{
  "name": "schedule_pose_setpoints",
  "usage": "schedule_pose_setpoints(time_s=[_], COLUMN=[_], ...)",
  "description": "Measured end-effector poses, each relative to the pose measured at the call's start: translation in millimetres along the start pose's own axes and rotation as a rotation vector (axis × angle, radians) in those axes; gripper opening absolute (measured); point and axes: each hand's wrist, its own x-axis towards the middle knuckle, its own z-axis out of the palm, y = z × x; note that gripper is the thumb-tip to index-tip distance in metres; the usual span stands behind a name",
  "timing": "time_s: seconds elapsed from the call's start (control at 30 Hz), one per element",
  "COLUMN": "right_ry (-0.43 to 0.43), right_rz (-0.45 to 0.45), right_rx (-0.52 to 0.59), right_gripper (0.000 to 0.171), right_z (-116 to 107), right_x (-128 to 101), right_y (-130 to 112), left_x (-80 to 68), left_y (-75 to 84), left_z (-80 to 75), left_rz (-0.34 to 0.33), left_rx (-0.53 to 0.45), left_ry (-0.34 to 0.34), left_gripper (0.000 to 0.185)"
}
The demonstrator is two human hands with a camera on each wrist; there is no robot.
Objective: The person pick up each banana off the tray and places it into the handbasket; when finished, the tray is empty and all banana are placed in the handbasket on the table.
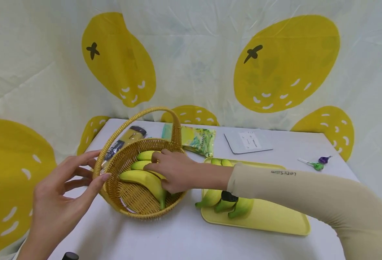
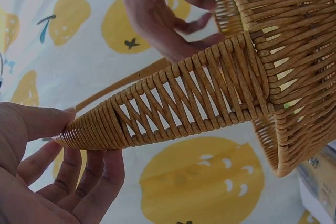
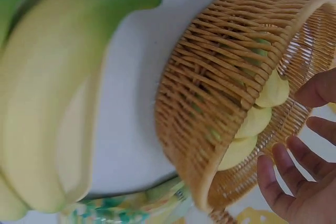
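A wicker basket (image 1: pixel 139 206) stands tilted on the table with yellow bananas (image 1: pixel 142 179) lying in it. My left hand (image 1: pixel 64 187) holds its arched handle (image 2: pixel 184 93) between thumb and fingers. Over the bananas inside the basket is my right hand (image 1: pixel 178 171); in the right wrist view its fingers (image 3: pixel 302 158) are spread and loosely bent, with nothing between them. Right of the basket, more bananas (image 1: pixel 210 198) lie on a yellow tray (image 1: pixel 275 216), partly hidden by my right forearm.
Behind the basket lie a dark-and-yellow packet (image 1: pixel 126 139) and a green-yellow packet (image 1: pixel 198 139). A grey pouch (image 1: pixel 247 141) with a white label is at the back. Two lollipops, one green (image 1: pixel 317 166) and one purple (image 1: pixel 324 159), lie at the right. A black object (image 1: pixel 70 256) shows at the bottom edge.
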Motion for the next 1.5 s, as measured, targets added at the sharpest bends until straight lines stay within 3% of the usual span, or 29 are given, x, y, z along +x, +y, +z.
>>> schedule_pose_setpoints(time_s=[0.33,0.9,1.5], right_ry=[0.147,0.319,0.332], right_rz=[0.048,0.229,0.401], right_rx=[0.158,0.22,0.242], right_gripper=[0.055,0.053,0.054], right_z=[-11,-25,0], right_x=[-49,-119,-165], right_y=[23,47,58], left_x=[-1.2,-2.1,-1.8], left_y=[-1.5,-3.4,-2.6], left_z=[0.7,1.6,2.8], left_rz=[0.028,0.045,0.032], left_rx=[-0.015,-0.05,-0.046], left_ry=[0.013,0.022,0.019], left_gripper=[0.068,0.065,0.067])
